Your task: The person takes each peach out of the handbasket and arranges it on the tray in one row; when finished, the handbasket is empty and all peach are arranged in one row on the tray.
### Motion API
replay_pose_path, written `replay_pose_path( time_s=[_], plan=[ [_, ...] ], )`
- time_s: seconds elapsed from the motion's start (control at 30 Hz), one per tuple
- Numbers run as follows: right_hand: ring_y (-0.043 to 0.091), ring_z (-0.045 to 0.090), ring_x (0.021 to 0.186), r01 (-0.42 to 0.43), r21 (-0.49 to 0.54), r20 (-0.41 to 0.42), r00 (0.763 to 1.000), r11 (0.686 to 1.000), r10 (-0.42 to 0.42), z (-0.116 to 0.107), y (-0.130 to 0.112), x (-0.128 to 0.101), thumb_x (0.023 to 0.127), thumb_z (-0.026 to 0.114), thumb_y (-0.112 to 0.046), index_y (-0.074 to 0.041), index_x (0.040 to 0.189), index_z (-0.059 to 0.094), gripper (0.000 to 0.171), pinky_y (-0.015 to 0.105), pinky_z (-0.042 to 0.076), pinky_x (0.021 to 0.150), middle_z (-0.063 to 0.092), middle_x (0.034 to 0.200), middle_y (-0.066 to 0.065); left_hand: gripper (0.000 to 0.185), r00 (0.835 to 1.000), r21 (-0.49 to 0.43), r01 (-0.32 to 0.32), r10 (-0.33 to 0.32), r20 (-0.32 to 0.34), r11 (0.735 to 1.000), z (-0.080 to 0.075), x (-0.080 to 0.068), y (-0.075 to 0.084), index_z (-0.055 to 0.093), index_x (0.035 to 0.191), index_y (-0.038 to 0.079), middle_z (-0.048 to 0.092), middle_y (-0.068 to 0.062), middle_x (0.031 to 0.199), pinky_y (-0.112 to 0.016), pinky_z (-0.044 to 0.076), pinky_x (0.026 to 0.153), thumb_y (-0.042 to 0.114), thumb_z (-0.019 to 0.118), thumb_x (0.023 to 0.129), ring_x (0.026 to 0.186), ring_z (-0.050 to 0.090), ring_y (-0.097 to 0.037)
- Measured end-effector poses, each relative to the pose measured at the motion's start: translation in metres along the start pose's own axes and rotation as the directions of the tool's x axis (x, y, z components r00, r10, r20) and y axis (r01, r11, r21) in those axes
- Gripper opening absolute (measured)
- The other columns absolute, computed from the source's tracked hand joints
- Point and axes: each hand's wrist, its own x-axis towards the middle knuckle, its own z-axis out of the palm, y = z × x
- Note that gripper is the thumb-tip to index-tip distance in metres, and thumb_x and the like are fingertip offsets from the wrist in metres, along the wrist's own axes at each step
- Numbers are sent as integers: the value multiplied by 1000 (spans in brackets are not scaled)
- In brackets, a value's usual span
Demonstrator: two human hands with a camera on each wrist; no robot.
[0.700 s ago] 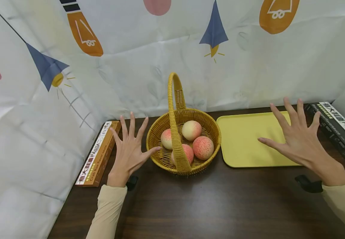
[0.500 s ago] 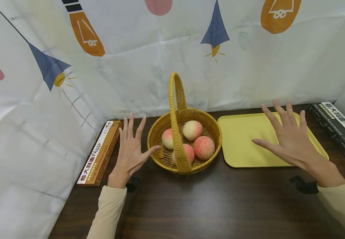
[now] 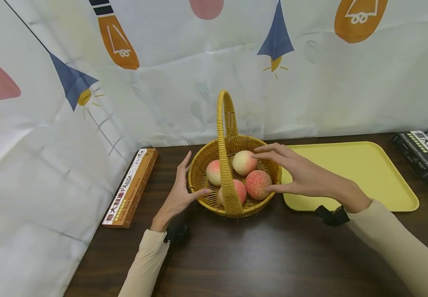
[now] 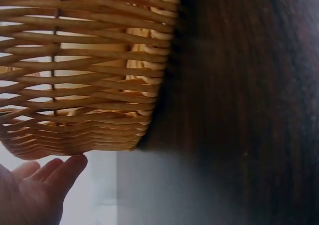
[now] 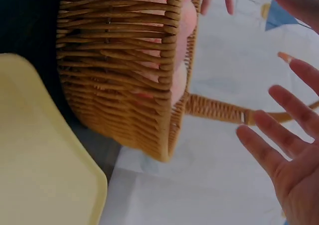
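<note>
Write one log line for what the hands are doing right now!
left hand: open, at wicker basket rim | right hand: open, over peaches, gripping nothing | yellow tray: bare | table

A round yellow woven wicker basket with a tall arched handle stands upright between the hands, its left wall at the left hand's thumb. Four pink-and-cream peaches lie inside, under the right hand's spread fingers.

Head cam: I get bright, even overhead light, soft shadows under basket, faint sheen on tabletop, edges bowed w/ wide-angle. Wrist cams dimmer, close-up weave soft, backdrop blown out, left hand blurry.
</note>
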Motion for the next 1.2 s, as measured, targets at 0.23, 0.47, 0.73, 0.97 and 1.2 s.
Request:
replay_pose_path(
  time_s=[0.23,0.47,0.73,0.97,1.2],
  plan=[
    [30,52,133,-27,63,219,976,998,12,17,18,25,86,89,-14,-10,132,68,51,52,45,107,56,137,8,122,995,-98,59,-51,80,993,3,1,-8,-2,168,36,7,-8,173,-59,30,119,51,86,85,155,24,-33],
    [33,55,128,-34,59,290,957,998,16,29,32,34,82,89,-8,-7,123,71,45,52,48,103,58,134,11,120,991,-147,87,-70,116,985,3,3,-7,1,169,30,12,-8,172,-59,34,116,43,88,86,153,30,-34],
    [31,57,124,-23,19,262,965,1000,18,34,37,40,88,85,-7,-8,120,73,34,51,49,102,59,130,10,121,991,-164,88,-70,114,983,3,5,-8,2,169,26,13,-9,171,-59,35,116,39,88,85,151,32,-35],
    [32,58,119,-55,-6,255,965,998,55,39,37,43,83,89,-11,-5,123,70,44,50,51,98,56,132,14,122,990,-170,97,-77,119,981,3,5,-8,1,169,25,15,-11,171,-59,36,115,42,89,84,150,34,-36],
    [30,60,114,-62,-24,264,962,998,66,42,39,46,82,89,-14,-5,124,68,48,47,53,95,57,130,13,123,990,-173,103,-84,111,980,3,5,-10,2,169,25,14,-10,171,-58,34,116,42,90,84,150,33,-35]
  ],
)
